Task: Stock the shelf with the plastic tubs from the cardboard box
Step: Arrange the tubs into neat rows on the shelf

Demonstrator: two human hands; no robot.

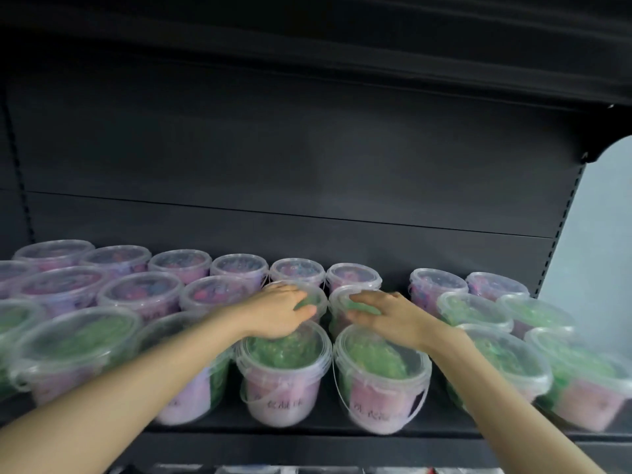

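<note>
Clear plastic tubs with lids and thin handles stand in rows on a dark shelf [307, 436]. My left hand [277, 313] reaches palm-down over a green-filled tub [313, 297] in the second row, thumb and fingers clasping its lid. Beside it, my right hand [393, 316] clasps the lid of the neighbouring green-filled tub [340, 299] the same way. Both tubs rest on the shelf and stand close together. The cardboard box is out of view.
Two pink-labelled tubs [284, 371] [379, 378] stand at the front edge below my wrists. A back row of purple-filled tubs [239, 268] lines the rear panel, with a gap [395, 278] behind my right hand. Another dark shelf [342, 46] hangs overhead.
</note>
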